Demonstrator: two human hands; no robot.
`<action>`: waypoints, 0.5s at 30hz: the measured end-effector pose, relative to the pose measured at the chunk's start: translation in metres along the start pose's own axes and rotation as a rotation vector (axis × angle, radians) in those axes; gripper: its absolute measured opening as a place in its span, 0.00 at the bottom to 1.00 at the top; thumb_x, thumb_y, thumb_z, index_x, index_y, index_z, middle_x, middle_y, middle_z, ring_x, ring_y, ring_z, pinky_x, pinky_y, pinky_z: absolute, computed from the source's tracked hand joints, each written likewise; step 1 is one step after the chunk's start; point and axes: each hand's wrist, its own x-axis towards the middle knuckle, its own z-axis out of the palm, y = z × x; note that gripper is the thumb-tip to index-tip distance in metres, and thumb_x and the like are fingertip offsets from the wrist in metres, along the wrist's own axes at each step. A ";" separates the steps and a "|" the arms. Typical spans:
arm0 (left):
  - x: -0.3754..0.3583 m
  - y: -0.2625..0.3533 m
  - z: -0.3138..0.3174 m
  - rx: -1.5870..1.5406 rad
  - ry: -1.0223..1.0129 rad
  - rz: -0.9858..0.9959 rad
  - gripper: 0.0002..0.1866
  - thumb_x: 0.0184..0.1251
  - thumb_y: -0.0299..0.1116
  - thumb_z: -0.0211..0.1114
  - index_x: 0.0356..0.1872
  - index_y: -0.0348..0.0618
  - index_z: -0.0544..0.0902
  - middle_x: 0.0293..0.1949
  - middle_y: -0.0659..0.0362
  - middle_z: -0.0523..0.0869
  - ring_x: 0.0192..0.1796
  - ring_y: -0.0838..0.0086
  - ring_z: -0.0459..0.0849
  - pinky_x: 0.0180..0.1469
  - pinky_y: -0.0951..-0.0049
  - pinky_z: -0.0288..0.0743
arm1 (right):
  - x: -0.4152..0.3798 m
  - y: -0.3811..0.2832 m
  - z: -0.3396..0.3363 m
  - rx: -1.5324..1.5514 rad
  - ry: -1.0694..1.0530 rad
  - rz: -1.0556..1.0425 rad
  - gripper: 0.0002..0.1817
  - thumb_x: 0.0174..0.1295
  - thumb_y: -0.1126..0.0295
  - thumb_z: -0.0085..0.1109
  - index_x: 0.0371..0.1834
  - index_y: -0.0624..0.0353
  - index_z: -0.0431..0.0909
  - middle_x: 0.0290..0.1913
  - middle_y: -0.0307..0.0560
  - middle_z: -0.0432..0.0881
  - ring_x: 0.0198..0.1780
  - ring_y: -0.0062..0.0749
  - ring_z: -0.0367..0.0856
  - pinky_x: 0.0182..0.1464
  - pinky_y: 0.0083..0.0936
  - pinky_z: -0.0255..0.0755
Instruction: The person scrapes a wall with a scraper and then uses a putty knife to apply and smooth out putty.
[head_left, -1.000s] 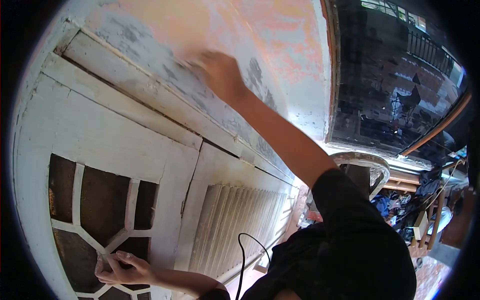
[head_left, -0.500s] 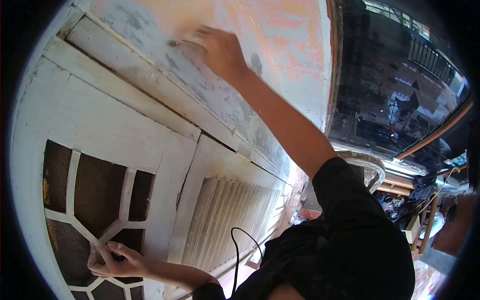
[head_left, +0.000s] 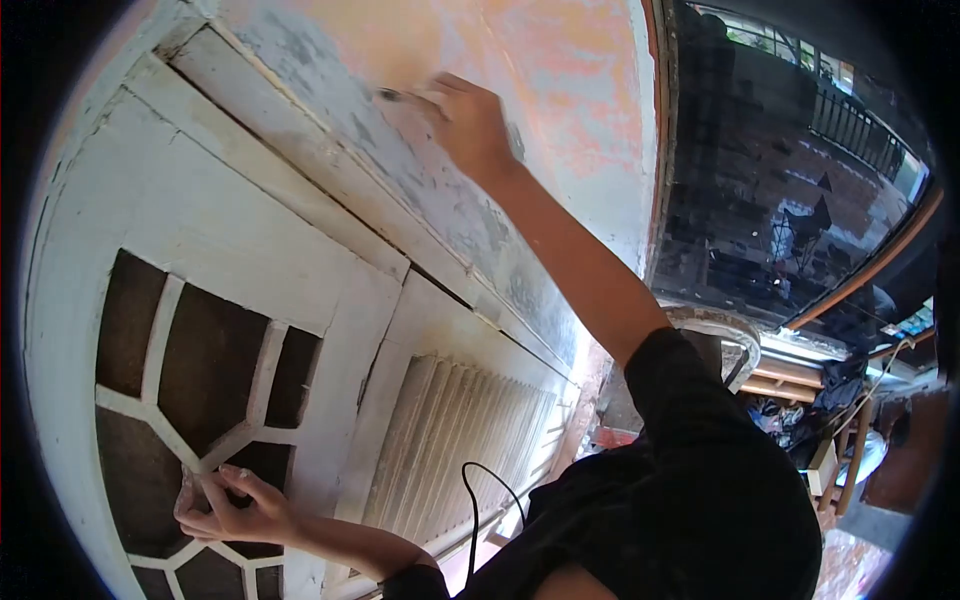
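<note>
My right hand (head_left: 468, 122) is closed against the patchy wall (head_left: 570, 90), which shows grey, white and orange areas. Between its fingers is a small thin piece with a dark end, too blurred to name. Lower left, the fingers of my left hand (head_left: 235, 508) are wrapped round a white lattice bar (head_left: 168, 438) of the door. Dark panels sit behind that lattice. The left fingertips are partly hidden behind the bar. The white door (head_left: 240, 240) has worn, dirty paint.
A louvred panel (head_left: 455, 430) lies beyond the lattice, with a black cable (head_left: 468, 490) hanging before it. Right of the wall is a dark reflective window (head_left: 780, 170). A round-rimmed object (head_left: 745, 340), wooden rails (head_left: 785, 380) and assorted items crowd the right side.
My right hand has shifted slightly right and down in the view, still at the wall. The view itself has moved a little. My left hand stays on the lattice bar.
</note>
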 end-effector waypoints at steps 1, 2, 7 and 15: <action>0.001 0.000 0.000 0.016 0.002 0.004 0.22 0.62 0.50 0.55 0.16 0.44 0.75 0.36 0.57 0.74 0.42 0.65 0.72 0.44 0.61 0.59 | 0.009 -0.015 0.003 0.115 0.015 -0.033 0.08 0.55 0.72 0.59 0.38 0.56 0.82 0.33 0.50 0.80 0.34 0.47 0.78 0.34 0.35 0.73; -0.001 0.000 0.001 0.016 -0.008 0.007 0.22 0.62 0.50 0.55 0.16 0.44 0.75 0.36 0.57 0.74 0.42 0.65 0.72 0.44 0.61 0.59 | -0.005 -0.015 0.006 0.116 0.009 -0.024 0.08 0.55 0.72 0.59 0.38 0.56 0.82 0.33 0.50 0.80 0.34 0.47 0.78 0.34 0.35 0.73; 0.000 0.000 0.004 0.052 0.005 -0.011 0.23 0.63 0.51 0.54 0.17 0.45 0.77 0.36 0.58 0.74 0.41 0.67 0.72 0.44 0.60 0.58 | -0.177 0.011 -0.020 -0.197 -0.234 0.275 0.09 0.55 0.74 0.59 0.39 0.54 0.83 0.33 0.46 0.82 0.33 0.43 0.81 0.34 0.32 0.75; 0.000 -0.004 0.003 0.023 0.009 0.004 0.21 0.63 0.51 0.56 0.25 0.44 0.83 0.34 0.59 0.74 0.41 0.67 0.73 0.43 0.60 0.60 | -0.055 0.013 -0.015 -0.227 -0.170 0.317 0.07 0.57 0.69 0.59 0.36 0.57 0.82 0.29 0.50 0.79 0.31 0.48 0.78 0.33 0.34 0.71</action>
